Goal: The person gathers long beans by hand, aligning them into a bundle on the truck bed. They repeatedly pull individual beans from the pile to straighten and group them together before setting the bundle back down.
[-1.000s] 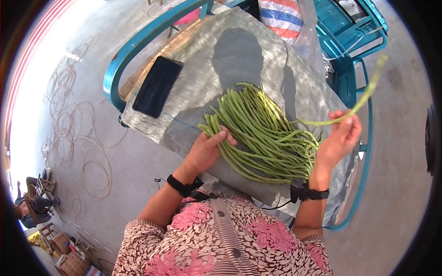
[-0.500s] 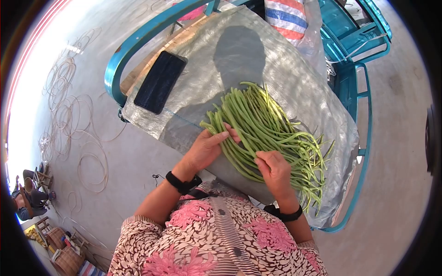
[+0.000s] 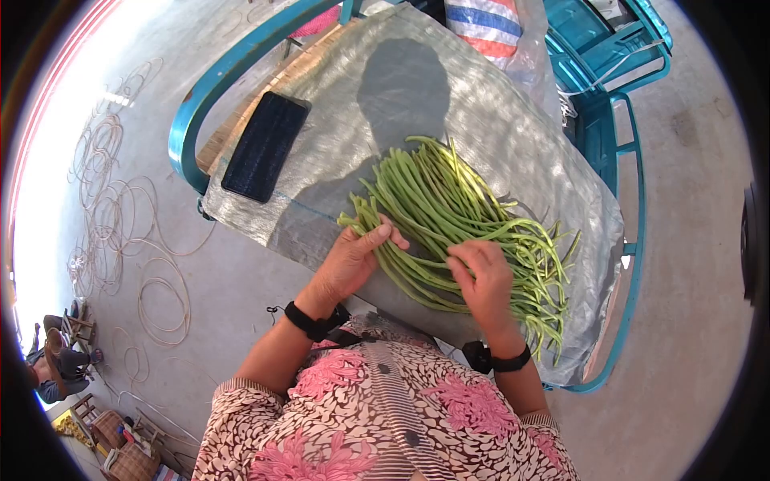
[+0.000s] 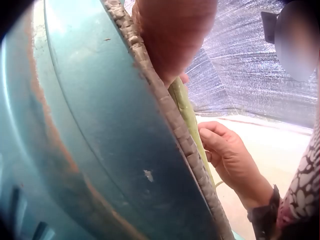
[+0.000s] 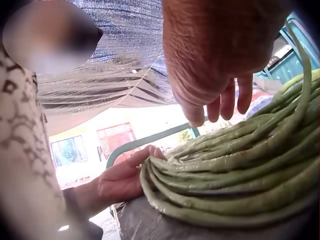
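A sheaf of long beans [image 3: 449,216] is laid on a grey woven sheet [image 3: 481,120], toward its near right part. The pods are thin, smooth and pale to mid green, and many are stacked on one another; in the right wrist view [image 5: 235,170] they are seen piled in curved layers. The long axis of the sheaf runs from the person's left to the right. At the left the ends are gathered into a tight bunch. At the right the tips are fanned out loosely, and some hang toward the near edge of the sheet. A part of the pods arches toward the far side.

The gathered ends are gripped by the left hand [image 3: 353,260], with the fingers curled over them from above and the thumb laid alongside. The wrist is bent inward across the body.

The right hand [image 3: 481,276] is set on the middle of the sheaf, back upward, with the fingers bent down among the pods. Whether a pod is pinched between them cannot be told.

A dark phone [image 3: 265,147] lies flat at the far left of the sheet, well apart from the beans. The sheet is borne by a teal frame [image 3: 208,88]. A striped bag [image 3: 481,24] is seen beyond it, and wire hoops [image 3: 164,301] lie on the ground at the left.
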A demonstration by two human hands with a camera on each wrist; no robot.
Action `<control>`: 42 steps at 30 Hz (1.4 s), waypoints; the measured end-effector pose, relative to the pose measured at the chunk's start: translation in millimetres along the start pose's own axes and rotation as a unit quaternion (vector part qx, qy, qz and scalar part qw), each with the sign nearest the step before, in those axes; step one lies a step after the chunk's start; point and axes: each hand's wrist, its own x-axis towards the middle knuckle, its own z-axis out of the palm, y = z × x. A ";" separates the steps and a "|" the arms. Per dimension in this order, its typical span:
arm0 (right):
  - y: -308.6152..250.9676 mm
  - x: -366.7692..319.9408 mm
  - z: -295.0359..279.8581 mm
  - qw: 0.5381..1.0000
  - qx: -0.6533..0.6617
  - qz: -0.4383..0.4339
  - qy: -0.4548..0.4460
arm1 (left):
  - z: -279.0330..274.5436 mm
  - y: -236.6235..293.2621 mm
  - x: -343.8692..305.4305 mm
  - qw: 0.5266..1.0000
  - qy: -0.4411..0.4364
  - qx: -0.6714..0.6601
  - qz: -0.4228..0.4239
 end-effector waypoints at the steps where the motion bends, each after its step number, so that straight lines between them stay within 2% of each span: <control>1: 3.9 7.6 -0.1 0.999 -0.023 0.016 0.022 | -3.0 -1.5 1.2 1.000 -0.012 0.001 0.005; 4: 24.7 28.4 2.6 0.998 -0.042 0.018 0.050 | -3.7 0.0 1.8 1.000 -0.004 -0.008 -0.005; 7: 30.5 38.2 2.9 0.992 -0.118 0.021 -0.028 | -2.4 1.2 0.4 1.000 -0.004 -0.023 -0.008; 11: 27.4 48.1 -1.4 0.989 -0.121 0.019 -0.086 | -0.2 2.3 -0.3 1.000 0.002 -0.028 -0.009; 14: 30.0 48.2 1.2 0.993 -0.082 0.010 -0.088 | -0.3 1.4 -0.8 0.999 0.001 -0.038 -0.006; 17: 33.9 50.8 0.5 0.985 -0.029 0.079 -0.151 | 0.4 1.3 -0.5 0.999 -0.002 -0.044 -0.006; 20: 39.5 53.4 -0.6 0.974 0.047 0.110 -0.190 | -1.3 1.3 -0.2 0.999 -0.002 -0.048 -0.008; 23: 40.2 48.1 0.0 0.992 0.020 0.038 -0.116 | -2.0 1.3 0.1 0.999 -0.008 -0.050 -0.009; 26: 37.2 43.3 0.0 0.973 0.112 0.173 -0.108 | -0.8 2.5 -0.5 0.999 -0.004 -0.043 -0.008; 29: 32.7 37.6 -2.5 0.948 0.255 0.188 -0.032 | 3.3 3.7 -1.4 1.000 0.009 -0.027 -0.003; 33: 15.9 27.4 -13.9 0.982 0.168 0.076 -0.035 | 4.0 4.2 -0.9 1.000 -0.003 -0.027 -0.001; 34: 12.1 22.3 -9.8 0.994 0.100 0.040 -0.020 | 3.6 3.7 -0.6 1.000 -0.009 -0.030 0.000; 37: -1.6 14.1 -6.1 0.999 0.010 -0.026 -0.027 | 3.7 3.3 0.7 1.000 -0.011 -0.022 -0.001; 42: -7.0 6.1 1.1 0.998 -0.013 -0.043 -0.048 | 4.7 1.7 0.5 1.000 -0.004 -0.021 0.005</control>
